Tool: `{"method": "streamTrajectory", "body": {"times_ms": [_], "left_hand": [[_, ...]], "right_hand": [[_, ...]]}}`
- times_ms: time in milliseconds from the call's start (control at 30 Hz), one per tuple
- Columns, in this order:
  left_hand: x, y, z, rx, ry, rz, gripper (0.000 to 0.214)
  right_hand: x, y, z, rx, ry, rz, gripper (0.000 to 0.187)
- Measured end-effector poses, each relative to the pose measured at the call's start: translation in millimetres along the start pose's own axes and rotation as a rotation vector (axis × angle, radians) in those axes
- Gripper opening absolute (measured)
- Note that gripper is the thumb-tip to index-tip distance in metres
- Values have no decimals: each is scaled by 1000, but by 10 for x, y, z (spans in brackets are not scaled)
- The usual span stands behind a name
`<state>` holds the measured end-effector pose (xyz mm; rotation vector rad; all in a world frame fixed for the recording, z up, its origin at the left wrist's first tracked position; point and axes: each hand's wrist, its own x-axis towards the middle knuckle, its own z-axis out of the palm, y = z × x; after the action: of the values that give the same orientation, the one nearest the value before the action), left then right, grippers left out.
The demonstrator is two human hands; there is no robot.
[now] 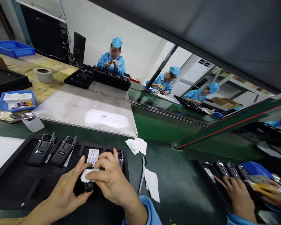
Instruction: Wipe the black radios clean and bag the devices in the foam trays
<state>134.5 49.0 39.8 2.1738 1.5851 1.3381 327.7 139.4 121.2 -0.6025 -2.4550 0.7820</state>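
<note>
Over the black foam tray [9, 193], my left hand [66, 187] grips a black walkie-talkie [88, 186] seen end-on and mostly hidden by the fingers. Pinched in my right hand [113, 176] is a white wipe [85, 176], pressed against the walkie-talkie. Two more black walkie-talkies, one on the left [41, 151] and one beside it [63, 152], lie in the tray with white labels next to them. A label sheet [93, 156] shows behind my hands. Another device [121, 158] is partly covered by my right hand.
Crumpled wipes [137, 146], a white-handled brush [142, 175] and a folded wipe [152, 184] lie right of the tray. A pump bottle [32, 122] and blue bin [18, 101] stand back left. At right, a co-worker's hands [239, 193] work over another tray.
</note>
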Motion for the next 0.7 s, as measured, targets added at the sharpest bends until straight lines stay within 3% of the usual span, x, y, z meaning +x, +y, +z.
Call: {"method": "streamTrajectory", "body": {"times_ms": [100, 300, 533, 700], "left_hand": [[-13, 1, -11, 8, 26, 53, 90], [-37, 25, 25, -40, 1, 105, 91], [-74, -23, 24, -61, 8, 114, 89], [-76, -21, -4, -52, 7, 76, 90]], "right_hand": [[41, 43, -3, -90, -24, -28, 30], [1, 151, -71, -156, 166, 59, 34], [-79, 22, -13, -78, -15, -59, 32], [-285, 304, -109, -94, 67, 76, 38]]}}
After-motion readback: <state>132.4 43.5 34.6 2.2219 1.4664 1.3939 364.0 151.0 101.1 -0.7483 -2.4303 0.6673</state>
